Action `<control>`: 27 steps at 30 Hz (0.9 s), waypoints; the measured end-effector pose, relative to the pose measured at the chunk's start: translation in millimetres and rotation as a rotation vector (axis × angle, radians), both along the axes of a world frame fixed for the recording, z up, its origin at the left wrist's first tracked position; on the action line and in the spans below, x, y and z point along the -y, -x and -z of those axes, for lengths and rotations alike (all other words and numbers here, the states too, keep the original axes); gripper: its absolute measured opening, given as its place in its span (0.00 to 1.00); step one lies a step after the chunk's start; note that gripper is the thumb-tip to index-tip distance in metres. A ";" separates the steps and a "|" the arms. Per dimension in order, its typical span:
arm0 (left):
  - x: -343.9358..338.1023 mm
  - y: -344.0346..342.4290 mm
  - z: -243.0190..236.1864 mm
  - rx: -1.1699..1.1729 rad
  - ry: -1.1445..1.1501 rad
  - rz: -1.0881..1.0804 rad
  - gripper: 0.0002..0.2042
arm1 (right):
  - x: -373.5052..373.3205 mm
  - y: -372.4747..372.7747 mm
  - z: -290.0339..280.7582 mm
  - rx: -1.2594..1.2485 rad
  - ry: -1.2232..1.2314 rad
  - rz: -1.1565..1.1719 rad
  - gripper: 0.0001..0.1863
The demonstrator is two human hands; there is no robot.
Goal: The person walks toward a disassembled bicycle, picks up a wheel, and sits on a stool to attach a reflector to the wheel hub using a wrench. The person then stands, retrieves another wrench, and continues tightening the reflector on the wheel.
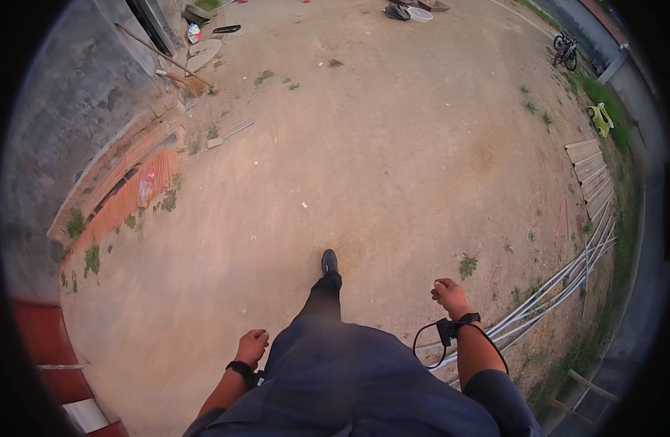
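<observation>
My left hand hangs at the lower middle left, beside my dark clothing, its fingers curled shut with no object showing in them. My right hand swings out to the right over the dirt ground, also closed, with nothing visible in it. Each wrist has a black band with a device. A black cable loops by my right forearm. My leg in dark trousers, with a dark shoe, reaches forward between the hands.
Along the left wall are orange tiles and brooms. A round tub and dark bag stand ahead. At right lie long pipes, corrugated panels and a yellow-green toy car, with bicycles farther back.
</observation>
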State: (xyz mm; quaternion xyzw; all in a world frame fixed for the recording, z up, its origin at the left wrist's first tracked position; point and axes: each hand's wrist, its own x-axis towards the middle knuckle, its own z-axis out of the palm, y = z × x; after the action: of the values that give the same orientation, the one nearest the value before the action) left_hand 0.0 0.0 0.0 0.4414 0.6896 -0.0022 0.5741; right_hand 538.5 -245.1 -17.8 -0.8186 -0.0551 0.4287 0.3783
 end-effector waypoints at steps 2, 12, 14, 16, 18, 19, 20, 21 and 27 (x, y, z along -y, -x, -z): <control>-13.6 -3.8 1.6 -0.001 -0.070 -0.022 0.18 | -7.2 -0.8 26.7 -0.082 0.030 0.036 0.21; -347.5 -216.2 -23.1 0.048 -0.209 0.145 0.18 | -215.2 -156.9 -23.9 -0.147 0.136 0.123 0.20; -390.8 -252.6 -16.9 0.052 -0.211 0.137 0.18 | -251.1 -192.5 -16.9 -0.144 0.151 0.113 0.18; -428.7 -290.8 -18.2 0.061 -0.206 0.111 0.18 | -287.8 -237.0 1.9 -0.153 0.112 0.119 0.17; -459.9 -321.1 -16.6 0.044 -0.191 0.037 0.18 | -341.5 -287.3 19.2 -0.157 0.061 0.114 0.17; -471.5 -334.4 -19.7 0.027 -0.170 0.008 0.18 | -367.5 -308.2 19.5 -0.158 0.048 0.112 0.18; -484.8 -348.2 -17.6 0.039 -0.136 -0.031 0.18 | -393.8 -329.7 18.3 -0.157 0.034 0.110 0.18; -497.6 -360.8 -22.6 0.043 -0.126 -0.042 0.19 | -428.1 -350.2 12.3 -0.143 0.041 0.082 0.20; -585.5 -437.0 -37.5 0.029 -0.036 -0.133 0.19 | -641.0 -458.2 -46.6 -0.099 0.013 0.004 0.35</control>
State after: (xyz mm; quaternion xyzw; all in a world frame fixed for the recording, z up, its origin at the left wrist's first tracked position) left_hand 437.0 585.5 37.5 0.4049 0.7087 0.0546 0.5751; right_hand 996.7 395.9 28.9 -0.7990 -0.0318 0.4681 0.3761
